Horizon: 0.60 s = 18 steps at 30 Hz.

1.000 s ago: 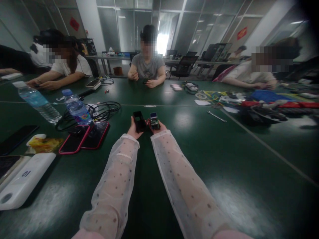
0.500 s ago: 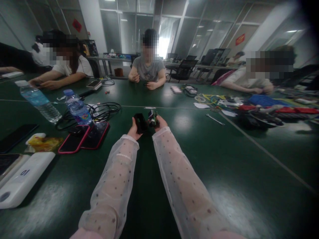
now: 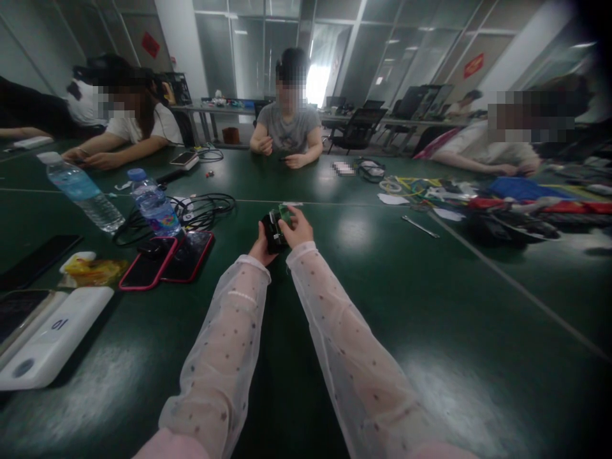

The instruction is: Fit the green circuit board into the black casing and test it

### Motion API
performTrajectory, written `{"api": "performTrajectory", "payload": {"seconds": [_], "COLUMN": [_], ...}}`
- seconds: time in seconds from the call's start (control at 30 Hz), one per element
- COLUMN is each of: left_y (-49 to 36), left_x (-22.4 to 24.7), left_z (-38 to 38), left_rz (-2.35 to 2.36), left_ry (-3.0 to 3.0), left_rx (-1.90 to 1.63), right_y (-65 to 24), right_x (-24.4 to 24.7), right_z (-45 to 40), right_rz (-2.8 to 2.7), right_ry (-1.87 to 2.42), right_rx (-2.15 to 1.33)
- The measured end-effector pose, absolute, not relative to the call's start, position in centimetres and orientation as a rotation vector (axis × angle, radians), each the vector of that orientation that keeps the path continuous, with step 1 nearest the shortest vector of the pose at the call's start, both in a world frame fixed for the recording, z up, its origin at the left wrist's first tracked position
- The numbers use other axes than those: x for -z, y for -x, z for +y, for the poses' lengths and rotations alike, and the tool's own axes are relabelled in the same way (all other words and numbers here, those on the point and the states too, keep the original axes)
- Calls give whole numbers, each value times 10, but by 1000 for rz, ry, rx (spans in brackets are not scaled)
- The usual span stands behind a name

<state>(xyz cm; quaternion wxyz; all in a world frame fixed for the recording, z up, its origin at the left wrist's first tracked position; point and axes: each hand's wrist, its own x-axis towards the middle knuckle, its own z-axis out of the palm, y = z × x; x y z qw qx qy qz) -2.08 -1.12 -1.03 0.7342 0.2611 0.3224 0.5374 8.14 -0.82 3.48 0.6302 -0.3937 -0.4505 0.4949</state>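
Observation:
Near the middle of the green table (image 3: 382,280), my left hand (image 3: 261,248) is closed around a black case (image 3: 272,241). My right hand (image 3: 299,228) pinches a green circuit board (image 3: 285,213), which is tilted against the right side of the case. Case and board now touch or overlap; my fingers hide part of both. Sheer dotted sleeves cover both my forearms.
Two water bottles (image 3: 86,191) (image 3: 153,204), coiled black cables (image 3: 210,207), red-edged phones (image 3: 189,256) and a white power bank (image 3: 60,338) lie to the left. A wrench (image 3: 419,227) and heaped cables (image 3: 511,220) are at right. Several people sit across the table.
My right hand has brought the green board over to the black case; before, the two were slightly apart. Its fingers have shifted to the board's upper part. The view has moved slightly.

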Motion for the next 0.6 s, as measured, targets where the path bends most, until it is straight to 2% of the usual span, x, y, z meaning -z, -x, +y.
{"api": "performTrajectory", "payload": {"seconds": [0.17,0.4,0.6], "left_y": [22,23,23], "left_x": [12,9,16], "left_z": [-10,-13,-9], "left_rz": [771,735,785], "left_ry": [-525,-514,-507], "left_rx": [-1193,-1157,-1205], "right_y": [-75,-67,-61], "right_x": [-37,-28,-20], "right_z": [-17,-20,-19], "right_rz": [-1254,-1675,-1721], "right_ry": [956,1249,1245], "right_rx": [-949,-546,-517]}}
